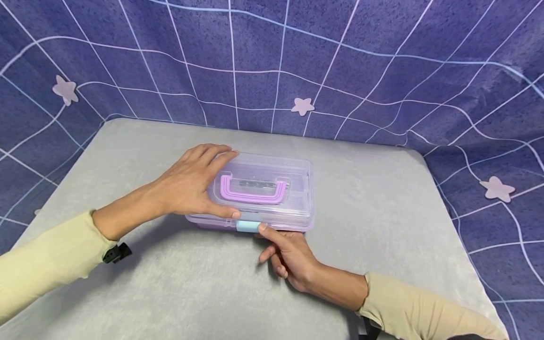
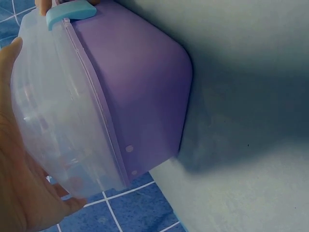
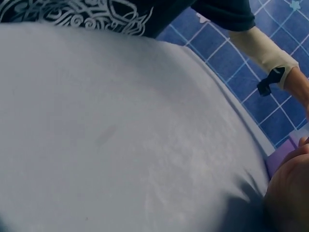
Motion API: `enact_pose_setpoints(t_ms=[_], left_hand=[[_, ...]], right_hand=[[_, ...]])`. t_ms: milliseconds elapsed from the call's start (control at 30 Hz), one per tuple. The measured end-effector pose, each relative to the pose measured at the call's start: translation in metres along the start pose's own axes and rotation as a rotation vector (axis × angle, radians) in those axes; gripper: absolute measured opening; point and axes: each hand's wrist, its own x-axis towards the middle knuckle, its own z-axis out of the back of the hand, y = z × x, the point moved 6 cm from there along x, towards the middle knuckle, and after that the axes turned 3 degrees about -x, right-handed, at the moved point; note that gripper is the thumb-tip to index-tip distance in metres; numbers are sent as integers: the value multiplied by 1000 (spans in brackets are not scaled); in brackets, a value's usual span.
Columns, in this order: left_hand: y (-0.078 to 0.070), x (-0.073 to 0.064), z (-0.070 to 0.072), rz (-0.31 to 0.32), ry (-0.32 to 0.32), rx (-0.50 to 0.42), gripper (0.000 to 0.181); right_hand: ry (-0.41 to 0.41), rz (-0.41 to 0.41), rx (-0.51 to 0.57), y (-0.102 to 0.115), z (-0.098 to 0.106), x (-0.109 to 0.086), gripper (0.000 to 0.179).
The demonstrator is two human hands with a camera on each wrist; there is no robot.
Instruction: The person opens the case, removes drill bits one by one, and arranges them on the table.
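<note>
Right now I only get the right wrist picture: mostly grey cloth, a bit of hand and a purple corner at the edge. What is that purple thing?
Observer: A plastic storage box, topped by a clear lid.
Visitor: And what is the right hand touching?
Observer: Its thumb is on the light-blue latch at the box's front.
Visitor: Where's the other hand?
Observer: The left hand holds the lid, thumb near the front edge, fingers toward the back.

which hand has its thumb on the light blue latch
The right hand: its thumb touches the right end of the latch on the purple box. The left hand spans the lid, its thumb apart from the latch.
</note>
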Motion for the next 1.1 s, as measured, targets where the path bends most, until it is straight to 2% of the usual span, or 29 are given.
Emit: enact_pose_setpoints(t_ms=[100, 267, 400, 833, 1100], left_hand=[[0, 0, 0, -1, -3, 4, 136], [-1, 0, -1, 0, -2, 7, 135], [-1, 0, -1, -5, -5, 11, 135], [-2, 0, -1, -12, -7, 26, 134], [-1, -1, -1, -27, -15, 31, 134]], right_hand=[[-21, 9, -13, 0, 0, 1, 43], [-68, 11, -15, 0, 2, 3, 56], [-86, 4, -20, -1, 2, 4, 60], [-34, 39, -1, -2, -7, 3, 56], [28, 15, -12, -6, -6, -1, 49]])
